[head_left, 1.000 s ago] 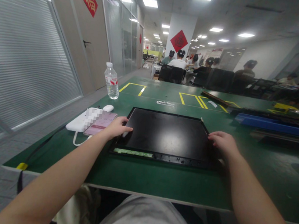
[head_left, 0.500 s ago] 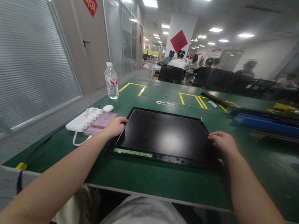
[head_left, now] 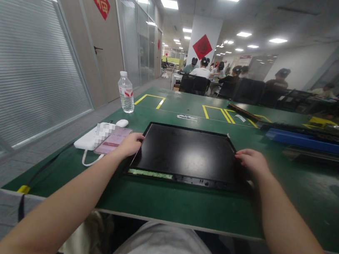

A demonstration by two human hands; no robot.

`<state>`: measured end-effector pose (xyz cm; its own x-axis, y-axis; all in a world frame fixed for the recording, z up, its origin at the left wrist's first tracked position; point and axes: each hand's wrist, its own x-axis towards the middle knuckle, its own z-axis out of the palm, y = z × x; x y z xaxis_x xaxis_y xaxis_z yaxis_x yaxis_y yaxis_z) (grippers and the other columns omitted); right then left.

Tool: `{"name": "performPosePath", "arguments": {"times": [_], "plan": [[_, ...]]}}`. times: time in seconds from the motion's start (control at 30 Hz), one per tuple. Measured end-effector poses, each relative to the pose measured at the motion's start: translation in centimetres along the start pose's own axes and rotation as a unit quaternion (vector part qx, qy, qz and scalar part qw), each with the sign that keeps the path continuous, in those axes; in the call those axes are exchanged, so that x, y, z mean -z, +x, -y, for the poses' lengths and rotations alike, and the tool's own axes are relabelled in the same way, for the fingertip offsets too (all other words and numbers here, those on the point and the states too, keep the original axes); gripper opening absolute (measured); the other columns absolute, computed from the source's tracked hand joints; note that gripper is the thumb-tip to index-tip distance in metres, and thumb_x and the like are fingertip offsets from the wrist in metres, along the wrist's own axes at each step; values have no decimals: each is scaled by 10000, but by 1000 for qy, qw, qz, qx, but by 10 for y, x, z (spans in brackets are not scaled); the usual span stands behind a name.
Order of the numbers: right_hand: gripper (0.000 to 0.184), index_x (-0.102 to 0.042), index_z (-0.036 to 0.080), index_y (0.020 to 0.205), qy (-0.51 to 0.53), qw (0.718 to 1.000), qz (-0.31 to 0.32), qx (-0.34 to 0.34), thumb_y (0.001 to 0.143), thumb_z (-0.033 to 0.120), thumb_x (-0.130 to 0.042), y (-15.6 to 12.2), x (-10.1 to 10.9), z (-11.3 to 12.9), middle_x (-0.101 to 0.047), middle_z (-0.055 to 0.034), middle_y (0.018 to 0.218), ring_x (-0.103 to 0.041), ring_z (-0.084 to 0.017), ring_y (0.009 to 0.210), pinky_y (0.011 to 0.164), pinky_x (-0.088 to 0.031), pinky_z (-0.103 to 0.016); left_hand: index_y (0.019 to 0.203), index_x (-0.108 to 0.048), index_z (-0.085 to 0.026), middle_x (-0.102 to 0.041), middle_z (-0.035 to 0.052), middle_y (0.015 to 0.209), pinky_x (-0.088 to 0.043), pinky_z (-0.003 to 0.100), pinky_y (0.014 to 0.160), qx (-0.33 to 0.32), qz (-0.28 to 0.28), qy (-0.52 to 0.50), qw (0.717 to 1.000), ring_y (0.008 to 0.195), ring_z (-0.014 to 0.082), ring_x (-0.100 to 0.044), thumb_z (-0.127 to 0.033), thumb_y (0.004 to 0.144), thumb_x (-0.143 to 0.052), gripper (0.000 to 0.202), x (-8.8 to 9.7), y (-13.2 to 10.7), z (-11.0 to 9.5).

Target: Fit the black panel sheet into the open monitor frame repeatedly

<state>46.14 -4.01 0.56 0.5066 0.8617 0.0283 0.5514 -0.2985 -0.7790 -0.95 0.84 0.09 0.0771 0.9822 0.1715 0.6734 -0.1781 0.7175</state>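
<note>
Screen panel (head_left: 188,150) lies face up on the green table (head_left: 177,204), right in front of you, pale-green strip (head_left: 150,174) along its near edge, left half. You're on the two short sides: left hand (head_left: 131,144) at the left edge, right hand (head_left: 253,162) at the right. My take: contact belongs on the black frame, fingers off the dark face; match force on both sides so it doesn't twist.

Pose: forearms reach forward over the near table edge, hands turned inward, facing each other across the panel. Fingertips bunched close together at each edge; undersides hidden, so can't tell if either hand is clamped on it. Watch left clearance: phone (head_left: 113,141) is just beside that hand, white block (head_left: 84,141) past it. Bottle (head_left: 126,95) stands farther back.
</note>
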Motion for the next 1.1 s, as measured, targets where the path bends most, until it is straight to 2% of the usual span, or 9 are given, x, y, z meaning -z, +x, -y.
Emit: {"name": "performPosePath", "arguments": {"times": [0.07, 0.13, 0.23, 0.33, 0.5, 0.67, 0.83, 1.1], "plan": [[138, -716, 176, 766, -8, 1000, 0, -1, 639, 222, -693, -1, 0, 1, -685, -34, 666, -553, -129, 512, 546, -446, -256, 754, -765, -230, -753, 90, 1076, -431, 430, 1057, -26, 6, 29, 999, 1148, 344, -628, -128, 598, -517, 311, 0, 0, -1], [119, -715, 175, 756, -19, 1000, -2, -2, 652, 229, -693, -4, 0, 3, -685, -39, 659, -554, -133, 506, 550, -453, -262, 876, -768, -208, -725, 117, 1149, -408, 449, 1084, -56, 7, 56, 997, 1200, 346, -599, -157, 640, -541, 331, 0, -1, -3], [98, -719, 180, 754, -38, 999, -8, 2, 678, 230, -682, -8, 0, 6, -688, -38, 665, -564, -137, 512, 574, -468, -270, 1165, -691, -157, -618, 154, 1340, -335, 460, 1146, -80, 4, 105, 991, 1333, 337, -491, -240, 705, -577, 482, -2, -6, -7], [80, -719, 190, 753, -51, 999, -14, 9, 698, 221, -671, -9, -1, 6, -700, -36, 692, -578, -137, 520, 597, -482, -273, 1300, -607, -137, -496, 179, 1467, -286, 483, 1170, -109, 32, 137, 984, 1393, 361, -411, -384, 723, -646, 629, -1, -12, -9], [82, -720, 191, 769, -55, 998, -9, 13, 714, 213, -663, -6, -1, 3, -707, -32, 710, -593, -138, 529, 620, -487, -277, 1305, -632, -206, -464, 160, 1505, -291, 466, 1166, -180, 143, 129, 965, 1407, 357, -391, -532, 713, -710, 681, 7, -19, -11], [87, -721, 194, 786, -71, 997, -7, 11, 732, 227, -662, -6, 0, 3, -708, -23, 715, -593, -133, 527, 638, -487, -275, 1340, -617, -244, -426, 145, 1537, -289, 462, 1162, -191, 193, 126, 954, 1422, 361, -365, -544, 646, -786, 775, 16, -24, -18], [95, -725, 193, 785, -74, 997, -7, 19, 722, 229, -664, -7, 0, 5, -713, -28, 715, -596, -137, 528, 643, -491, -281, 1328, -627, -274, -417, 128, 1547, -308, 460, 1152, -201, 221, 109, 948, 1416, 362, -379, -536, 618, -819, 781, 21, -28, -26], [103, -729, 184, 794, -74, 997, -11, 14, 722, 220, -667, -5, -1, 3, -712, -31, 708, -599, -138, 532, 638, -491, -274, 1345, -600, -276, -397, 126, 1555, -307, 489, 1148, -244, 218, 136, 935, 1415, 362, -372, -502, 624, -844, 795, 20, -26, -25]]}}
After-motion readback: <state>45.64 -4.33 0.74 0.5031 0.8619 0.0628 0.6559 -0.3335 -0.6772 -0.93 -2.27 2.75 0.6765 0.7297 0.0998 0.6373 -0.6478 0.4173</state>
